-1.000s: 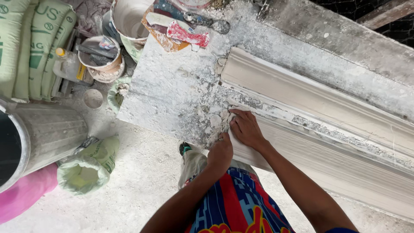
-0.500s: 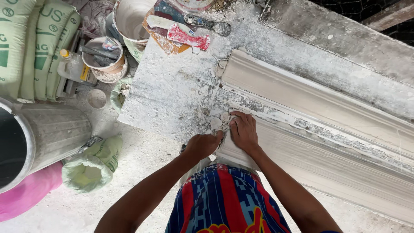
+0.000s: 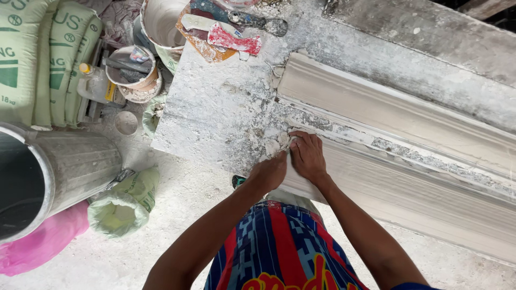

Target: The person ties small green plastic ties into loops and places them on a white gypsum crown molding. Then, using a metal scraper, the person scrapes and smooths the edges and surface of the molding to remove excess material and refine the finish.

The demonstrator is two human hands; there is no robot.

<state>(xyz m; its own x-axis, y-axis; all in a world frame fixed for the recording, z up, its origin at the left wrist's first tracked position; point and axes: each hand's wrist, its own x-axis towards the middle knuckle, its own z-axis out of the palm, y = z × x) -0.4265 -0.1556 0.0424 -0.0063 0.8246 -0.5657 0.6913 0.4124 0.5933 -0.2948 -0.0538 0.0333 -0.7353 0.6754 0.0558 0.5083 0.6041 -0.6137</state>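
A long white plaster moulding (image 3: 408,161) lies diagonally on a plaster-crusted worktable (image 3: 215,113). Both my hands are at its near left end. My right hand (image 3: 307,157) lies on top of the end, fingers curled over its upper edge. My left hand (image 3: 269,173) presses against the end's left side with curled fingers, touching my right hand. Broken plaster lumps (image 3: 273,145) sit on the table just above my left hand. What lies under my fingers is hidden.
Scrapers and a red-stained trowel (image 3: 236,37) lie at the table's far edge. On the floor to the left are green sacks (image 3: 37,64), a bucket with tools (image 3: 134,75), a metal drum (image 3: 59,172), a small green bag (image 3: 123,204) and a pink bag (image 3: 37,241).
My left hand has come up from near my lap to the moulding's end and closed beside my right hand. My right hand has stayed on the end.
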